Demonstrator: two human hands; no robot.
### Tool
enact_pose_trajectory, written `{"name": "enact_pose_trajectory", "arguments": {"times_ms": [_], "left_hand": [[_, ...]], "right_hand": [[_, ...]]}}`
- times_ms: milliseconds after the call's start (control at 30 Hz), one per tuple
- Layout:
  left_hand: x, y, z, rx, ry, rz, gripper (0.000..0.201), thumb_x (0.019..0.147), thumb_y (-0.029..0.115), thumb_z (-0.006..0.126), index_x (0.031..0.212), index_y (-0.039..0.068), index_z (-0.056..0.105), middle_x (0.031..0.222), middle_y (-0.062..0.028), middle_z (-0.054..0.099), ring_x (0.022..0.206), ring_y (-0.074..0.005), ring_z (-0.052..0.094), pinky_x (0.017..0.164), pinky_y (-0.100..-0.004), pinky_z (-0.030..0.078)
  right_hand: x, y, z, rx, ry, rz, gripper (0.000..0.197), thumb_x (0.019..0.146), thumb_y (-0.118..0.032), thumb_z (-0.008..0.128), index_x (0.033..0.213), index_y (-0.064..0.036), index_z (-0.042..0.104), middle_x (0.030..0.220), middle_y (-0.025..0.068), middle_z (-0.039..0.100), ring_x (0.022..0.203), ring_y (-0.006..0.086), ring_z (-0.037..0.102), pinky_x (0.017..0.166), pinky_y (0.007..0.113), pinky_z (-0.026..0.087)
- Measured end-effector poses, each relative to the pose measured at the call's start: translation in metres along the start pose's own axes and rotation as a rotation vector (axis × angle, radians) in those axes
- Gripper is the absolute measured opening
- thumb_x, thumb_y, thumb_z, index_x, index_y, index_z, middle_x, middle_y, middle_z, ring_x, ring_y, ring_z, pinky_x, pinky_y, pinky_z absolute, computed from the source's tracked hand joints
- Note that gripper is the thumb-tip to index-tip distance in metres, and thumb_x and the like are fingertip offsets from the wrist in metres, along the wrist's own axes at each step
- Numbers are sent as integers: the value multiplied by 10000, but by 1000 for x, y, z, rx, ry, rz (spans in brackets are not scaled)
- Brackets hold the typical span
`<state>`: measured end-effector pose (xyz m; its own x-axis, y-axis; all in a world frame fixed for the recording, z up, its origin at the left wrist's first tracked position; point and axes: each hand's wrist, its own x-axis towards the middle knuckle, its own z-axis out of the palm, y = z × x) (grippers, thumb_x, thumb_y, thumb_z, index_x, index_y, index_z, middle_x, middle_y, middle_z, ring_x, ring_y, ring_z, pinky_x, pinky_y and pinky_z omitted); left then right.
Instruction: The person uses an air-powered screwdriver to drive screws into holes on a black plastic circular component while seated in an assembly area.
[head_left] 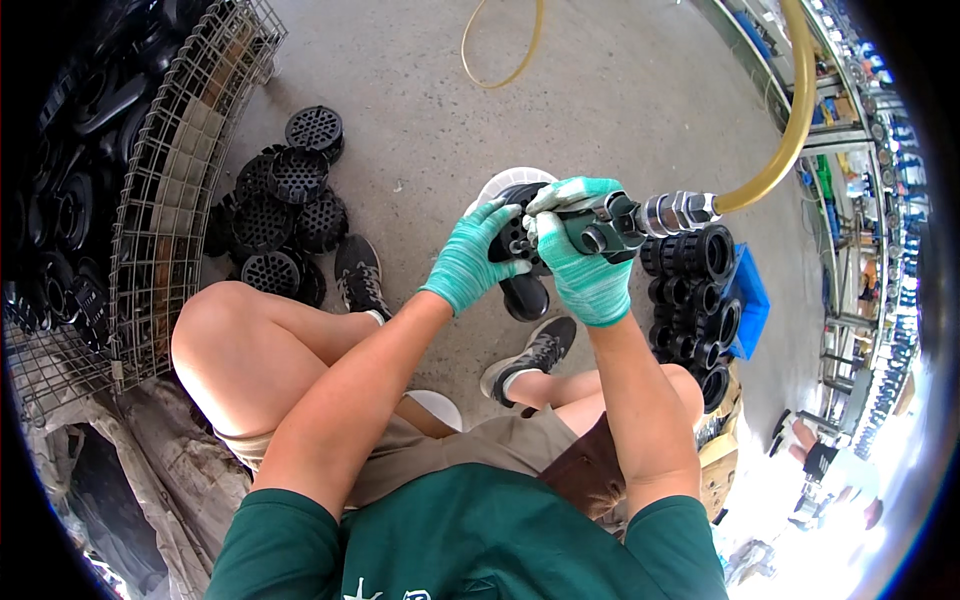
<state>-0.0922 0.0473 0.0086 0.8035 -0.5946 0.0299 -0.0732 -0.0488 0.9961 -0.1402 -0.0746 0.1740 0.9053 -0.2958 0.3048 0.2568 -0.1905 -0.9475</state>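
Seated above the floor [600, 90], the left hand [470, 262] grips the black plastic fitting [524, 290] steady while the right hand [585, 270] clenches the hose-fed air tool [625, 222] against it.

A: Bright, even daylight; the grey concrete floor [620, 110] shows only soft shadows under the seated person's legs.

B: Glare?

A: The lower right corner is blown out to white. The left side by the wire mesh basket [165, 210] is dim.

B: Sharpness?

A: Crisp in the centre. Fisheye bends the edges, with a black rim around the picture.
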Motion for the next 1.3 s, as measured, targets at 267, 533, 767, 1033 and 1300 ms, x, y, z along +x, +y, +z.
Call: {"name": "enact_pose_trajectory", "arguments": {"times_ms": [267,533,767,1033,1300], "left_hand": [[-1,18,-1,306,6,129,902,575,203,957,1378,70,570,1433,-183,526,1297,-391,518,1122,-444,444],[2,14,-1,201,-11,75,894,568,191,958,1366,58,578,1422,-184,538,1282,-390,532,1118,-440,452],[1,23,-2,272,10,141,893,560,156,959,1363,57,582,1410,-179,545,1270,-377,542,1109,-431,463],[-1,20,-1,195,2,61,892,558,128,960,1363,50,583,1411,-173,549,1271,-362,548,1111,-413,466],[1,21,0,191,-20,55,895,556,114,955,1367,54,582,1416,-167,546,1276,-354,545,1114,-409,467]], "right_hand": [[-1,0,-3,-29,34,-4,336,805,150,641,1058,-47,542,967,105,687,898,174,687,782,315,595],[-1,0,-1,-5,48,37,330,812,156,625,1059,-45,538,982,124,687,888,178,688,786,323,602],[-1,5,-5,-76,34,-1,333,810,163,623,1057,-43,537,973,116,682,873,173,688,779,322,601],[3,-3,5,58,12,-20,347,806,162,638,1058,-55,538,961,104,683,867,159,680,768,309,589],[3,-2,2,28,4,-2,359,798,165,639,1063,-55,536,962,107,687,866,155,677,777,311,588]]}}
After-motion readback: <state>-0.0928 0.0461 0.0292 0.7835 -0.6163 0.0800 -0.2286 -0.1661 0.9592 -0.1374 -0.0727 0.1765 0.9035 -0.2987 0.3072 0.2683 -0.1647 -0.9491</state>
